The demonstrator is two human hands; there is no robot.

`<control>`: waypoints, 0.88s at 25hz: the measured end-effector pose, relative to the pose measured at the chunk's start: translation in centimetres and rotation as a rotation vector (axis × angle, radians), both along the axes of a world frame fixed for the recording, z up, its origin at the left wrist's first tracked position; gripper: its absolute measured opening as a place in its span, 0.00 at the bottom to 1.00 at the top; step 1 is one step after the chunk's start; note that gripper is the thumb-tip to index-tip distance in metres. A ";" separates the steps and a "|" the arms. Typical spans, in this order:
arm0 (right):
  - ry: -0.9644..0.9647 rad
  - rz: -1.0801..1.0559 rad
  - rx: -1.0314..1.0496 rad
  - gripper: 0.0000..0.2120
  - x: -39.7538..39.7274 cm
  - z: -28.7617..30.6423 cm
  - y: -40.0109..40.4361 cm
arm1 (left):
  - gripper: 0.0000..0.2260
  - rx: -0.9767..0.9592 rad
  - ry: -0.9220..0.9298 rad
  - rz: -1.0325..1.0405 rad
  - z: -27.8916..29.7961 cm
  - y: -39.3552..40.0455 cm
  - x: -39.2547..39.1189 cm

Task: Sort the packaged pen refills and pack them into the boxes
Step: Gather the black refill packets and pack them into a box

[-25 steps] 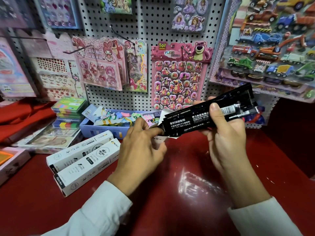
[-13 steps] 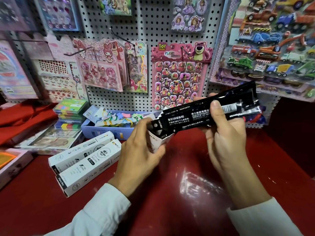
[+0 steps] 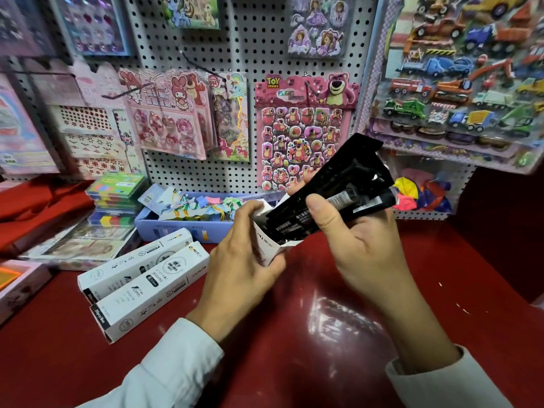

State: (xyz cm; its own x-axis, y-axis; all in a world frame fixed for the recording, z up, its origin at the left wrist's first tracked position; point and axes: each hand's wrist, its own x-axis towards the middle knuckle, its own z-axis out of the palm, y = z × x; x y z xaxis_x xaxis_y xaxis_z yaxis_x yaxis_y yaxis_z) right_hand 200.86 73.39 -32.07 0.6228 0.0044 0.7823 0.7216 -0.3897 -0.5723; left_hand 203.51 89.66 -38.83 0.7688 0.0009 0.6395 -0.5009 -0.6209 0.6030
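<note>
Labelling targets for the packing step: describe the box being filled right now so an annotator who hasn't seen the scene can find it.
Start at the red counter below the pegboard. Just above its middle, the left hand holds a small white carton with its open end up, a black refill pack in the right hand sliding in. Unlike the two closed white boxes lying flat to its left, it is held, open, and partly filled.
</note>
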 end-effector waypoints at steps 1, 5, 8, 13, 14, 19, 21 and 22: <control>-0.002 -0.008 -0.051 0.06 0.1 0.0 0.0 | 0.32 0.025 -0.012 -0.007 0.0 -0.1 -0.1; 0.292 0.051 -0.166 0.07 0.7 -0.9 1.2 | 0.36 0.112 -0.059 -0.036 -0.5 -0.6 -0.4; 0.272 0.003 -0.124 0.12 0.7 -1.0 1.3 | 0.34 0.074 -0.046 0.000 -0.4 -0.4 -0.2; 0.142 -0.015 -0.198 0.05 0.9 -0.2 0.9 | 0.35 0.089 -0.078 0.023 -0.6 -0.4 -0.1; 0.191 -0.010 -0.240 0.05 0.9 -0.4 1.1 | 0.36 0.086 -0.078 0.030 -0.7 -0.4 -0.1; 0.237 0.023 -0.159 0.12 0.1 -0.3 1.4 | 0.49 -0.153 0.234 -0.089 -1.2 -0.9 0.3; 0.137 -0.024 -0.240 0.15 -0.4 0.1 1.6 | 0.39 -0.130 0.237 -0.032 -1.6 -1.2 0.7; 0.101 -0.082 -0.286 0.15 -0.6 0.3 1.8 | 0.33 -0.111 0.201 -0.007 -1.6 -1.5 0.5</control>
